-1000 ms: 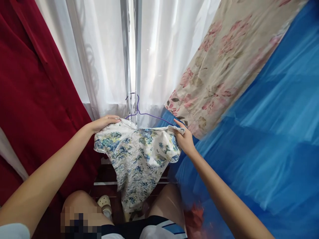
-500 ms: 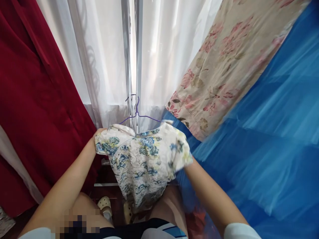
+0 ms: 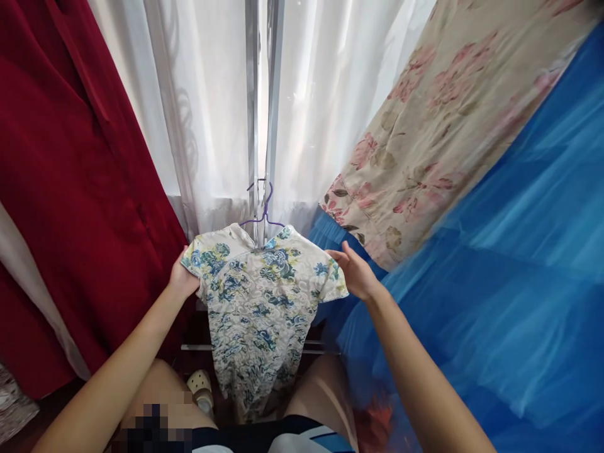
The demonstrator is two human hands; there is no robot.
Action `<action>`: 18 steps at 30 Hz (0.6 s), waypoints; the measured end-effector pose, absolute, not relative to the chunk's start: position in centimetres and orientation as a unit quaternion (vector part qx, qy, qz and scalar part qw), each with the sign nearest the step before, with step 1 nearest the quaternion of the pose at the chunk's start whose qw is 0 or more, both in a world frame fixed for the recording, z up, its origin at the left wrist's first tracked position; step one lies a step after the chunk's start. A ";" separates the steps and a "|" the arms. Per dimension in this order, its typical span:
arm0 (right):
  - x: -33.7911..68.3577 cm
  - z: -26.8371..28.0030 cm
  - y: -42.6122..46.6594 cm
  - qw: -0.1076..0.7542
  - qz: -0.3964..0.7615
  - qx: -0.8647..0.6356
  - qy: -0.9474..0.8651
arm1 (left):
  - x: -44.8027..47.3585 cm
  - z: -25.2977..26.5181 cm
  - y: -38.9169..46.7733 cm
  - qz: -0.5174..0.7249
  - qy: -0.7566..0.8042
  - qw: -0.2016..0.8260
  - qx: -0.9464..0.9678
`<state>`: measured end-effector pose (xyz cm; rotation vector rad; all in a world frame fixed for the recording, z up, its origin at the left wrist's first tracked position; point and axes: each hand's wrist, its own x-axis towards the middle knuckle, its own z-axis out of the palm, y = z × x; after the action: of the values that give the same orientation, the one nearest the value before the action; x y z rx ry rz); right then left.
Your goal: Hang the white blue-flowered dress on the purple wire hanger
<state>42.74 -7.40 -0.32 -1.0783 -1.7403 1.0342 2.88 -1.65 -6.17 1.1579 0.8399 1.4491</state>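
Note:
A short-sleeved white dress (image 3: 264,314) with a blue, green and yellow floral print hangs in front of my legs. Its collar is split at the front, and a purple hanger (image 3: 267,207) runs into the neck, its hook by a metal pole. My left hand (image 3: 184,277) grips the sleeve on the left, with the fingertips partly hidden by the cloth. Beside the other sleeve is my right hand (image 3: 357,274), its thumb raised and fingers stretched toward the shoulder edge, apart from one another. Whether those fingertips touch the fabric is unclear.
Dark red cloth (image 3: 89,207) drapes down on the left. To the right hang a beige floral cloth (image 3: 425,138) and blue tulle (image 3: 509,302). White curtains (image 3: 212,113) stand behind metal poles (image 3: 252,94). A pale clog (image 3: 201,384) shows below, near a low bar (image 3: 198,347).
The sleeve on the right has come down flat, and my right hand now shows beside it instead of being covered. The shoulders cover more of the hanger; the dress hangs straighter.

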 end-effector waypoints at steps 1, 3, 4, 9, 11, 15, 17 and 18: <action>42.7 0.5 -8.2 0.410 0.462 -0.407 -0.673 | 2.6 -5.8 -2.0 0.625 0.333 0.529 0.467; 42.0 1.9 -9.5 0.411 0.505 -0.385 -0.654 | 2.4 -5.0 -2.4 0.660 0.304 0.529 0.437; 41.5 2.5 -9.9 0.422 0.501 -0.383 -0.652 | 2.4 -4.4 -2.6 0.675 0.299 0.520 0.431; 40.1 3.8 -10.7 0.513 0.424 -0.409 -0.624 | 2.3 -0.7 -3.8 0.707 0.288 0.398 0.508; 40.4 3.8 -11.1 0.540 0.409 -0.420 -0.603 | 2.1 1.2 -4.7 0.686 0.298 0.300 0.592; 40.1 3.2 -14.2 0.553 0.386 -0.424 -0.604 | 2.4 3.7 -6.5 0.556 0.386 0.005 0.736; 38.9 2.8 -17.0 0.521 0.347 -0.426 -0.653 | 3.1 3.5 -6.7 0.484 0.404 -0.080 0.772; 38.1 2.6 -18.5 0.495 0.327 -0.421 -0.686 | 3.6 3.0 -6.6 0.461 0.402 -0.094 0.785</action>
<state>38.05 -18.51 2.65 -1.0200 -1.6623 0.7925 3.57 -6.58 2.96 2.6261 1.3445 1.5427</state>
